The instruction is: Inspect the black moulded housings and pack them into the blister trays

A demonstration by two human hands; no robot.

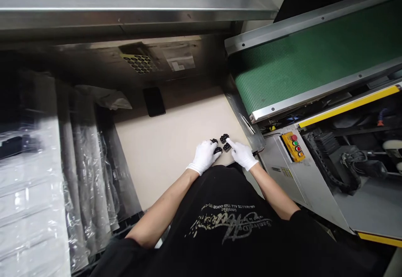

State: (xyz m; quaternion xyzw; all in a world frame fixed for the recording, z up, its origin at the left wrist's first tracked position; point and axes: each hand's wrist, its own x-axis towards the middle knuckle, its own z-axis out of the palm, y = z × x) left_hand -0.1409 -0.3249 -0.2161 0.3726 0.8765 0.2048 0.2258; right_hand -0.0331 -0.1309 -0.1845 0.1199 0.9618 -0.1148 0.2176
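Several small black, knobbly parts lie close together near the front edge of the pale worktable (169,151). My left hand (204,156), in a white glove, has its fingers curled over the left pair, a black part (217,149) among them, partly hidden by the fingers. From the other side my right hand (242,154), also white-gloved, closes its fingertips on the edge of the upper right black part (224,138). Just below that one sits another black part (226,147), close to the right fingers. The exact kind of these parts is too small to tell.
A black phone (154,101) lies at the table's back left. Plastic-wrapped sheets (84,164) hang or stand on the left. A green conveyor belt (298,59) rises at the right, above a yellow button box (293,147). A metal ledge (125,17) crosses the back.
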